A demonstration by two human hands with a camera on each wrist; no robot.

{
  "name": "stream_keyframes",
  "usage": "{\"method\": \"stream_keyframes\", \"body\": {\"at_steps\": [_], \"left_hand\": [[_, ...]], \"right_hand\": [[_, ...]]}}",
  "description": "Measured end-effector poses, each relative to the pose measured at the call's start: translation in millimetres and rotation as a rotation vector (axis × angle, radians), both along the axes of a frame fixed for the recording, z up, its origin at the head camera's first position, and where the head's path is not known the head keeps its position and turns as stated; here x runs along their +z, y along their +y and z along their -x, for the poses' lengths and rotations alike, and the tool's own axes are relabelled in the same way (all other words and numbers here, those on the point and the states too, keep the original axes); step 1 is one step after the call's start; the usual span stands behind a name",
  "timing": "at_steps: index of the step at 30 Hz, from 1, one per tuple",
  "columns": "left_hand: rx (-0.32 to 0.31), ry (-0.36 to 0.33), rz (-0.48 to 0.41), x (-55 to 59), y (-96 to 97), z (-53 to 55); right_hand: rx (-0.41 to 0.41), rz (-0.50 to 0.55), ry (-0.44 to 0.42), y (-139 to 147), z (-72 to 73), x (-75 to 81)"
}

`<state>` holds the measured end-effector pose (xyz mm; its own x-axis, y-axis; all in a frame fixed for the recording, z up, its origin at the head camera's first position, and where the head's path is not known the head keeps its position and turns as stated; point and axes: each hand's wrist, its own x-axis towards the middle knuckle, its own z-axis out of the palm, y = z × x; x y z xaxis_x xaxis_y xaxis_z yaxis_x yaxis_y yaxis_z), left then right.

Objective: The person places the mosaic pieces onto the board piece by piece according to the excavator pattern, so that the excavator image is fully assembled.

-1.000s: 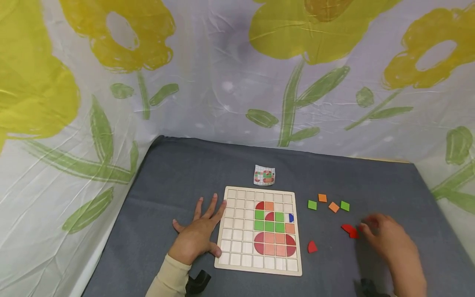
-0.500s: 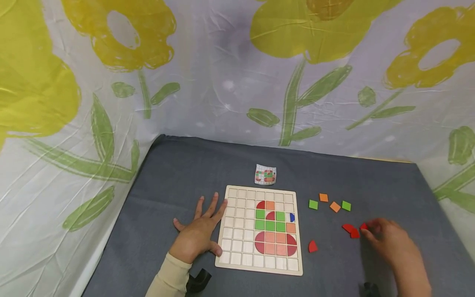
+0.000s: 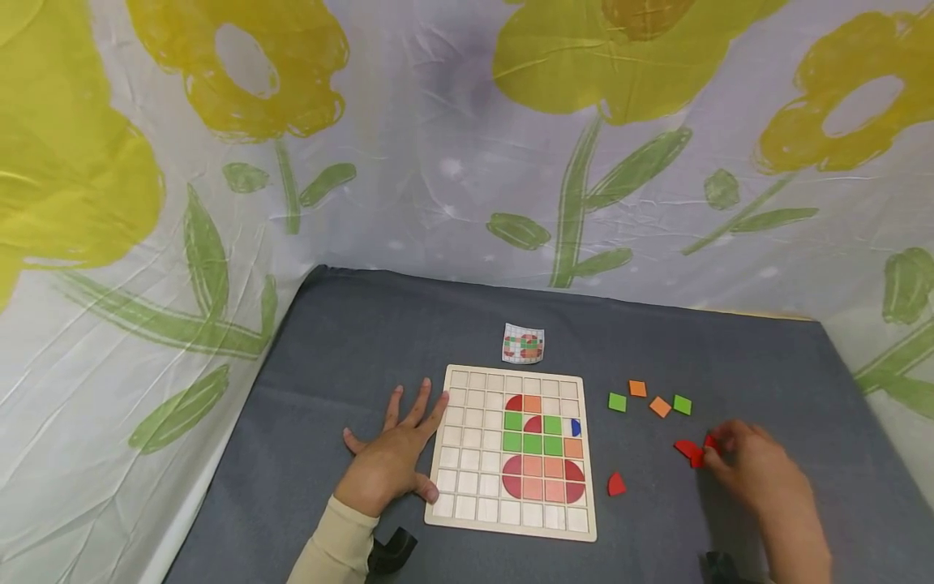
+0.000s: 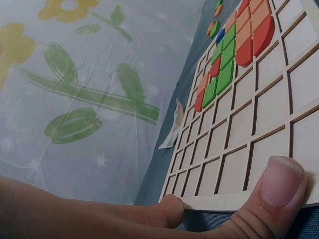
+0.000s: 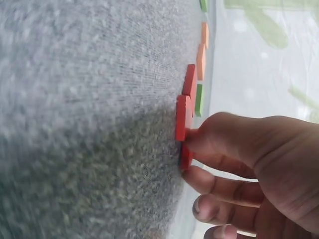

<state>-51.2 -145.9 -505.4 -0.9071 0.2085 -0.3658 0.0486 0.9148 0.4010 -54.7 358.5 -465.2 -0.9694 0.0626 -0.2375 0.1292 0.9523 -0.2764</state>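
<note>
My left hand [image 3: 390, 466] lies with fingers spread at the left side of a wooden grid board [image 3: 467, 487]. Its thumb [image 4: 281, 184] presses on the board's edge. Red, orange and green tiles and one blue half-round piece [image 3: 576, 427] fill part of the grid. To the right, my right hand [image 3: 762, 466] pinches a red rounded tile [image 5: 186, 157] between thumb and index finger, low over the cloth. Right by those fingertips lie two more red tiles, one [image 5: 182, 117] nearer and one [image 5: 190, 79] farther; the fingers partly cover the held tile.
Behind the board lies a small printed pattern card [image 3: 523, 344]. Two green tiles, one of them [image 3: 617, 402] nearer the board, and two orange tiles [image 3: 660, 406] lie loose at right. A single red tile [image 3: 616, 484] sits beside the board. Flowered fabric [image 3: 423, 162] hangs behind the table.
A red tile comes into sight at my right fingertips half a second ago, apart from the other two. Now the hand has shifted slightly left, bringing it close against them. My left hand stays put.
</note>
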Motion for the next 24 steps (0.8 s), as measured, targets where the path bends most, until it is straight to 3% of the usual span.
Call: {"method": "stream_keyframes", "body": {"at_steps": [5, 10, 14, 17, 24], "left_hand": [[0.004, 0.0, 0.006, -6.2, -0.9, 1.2], [0.012, -0.004, 0.015, -8.1, -2.3, 1.0], [0.016, -0.024, 0.004, -2.3, -1.8, 0.4], [0.008, -0.027, 0.002, 8.4, 0.9, -0.9], [-0.008, 0.001, 0.008, 14.9, 3.2, -3.4]], "right_hand": [[0.024, -0.006, 0.008, -6.3, 2.1, 0.2], [0.062, 0.008, 0.103, -29.3, 8.5, 8.3], [0.118, 0.047, 0.21, -60.7, 17.6, 16.0], [0.164, 0.081, 0.279, -84.7, 24.6, 19.6], [0.264, 0.131, 0.34, -132.5, 37.5, 18.2]]}}
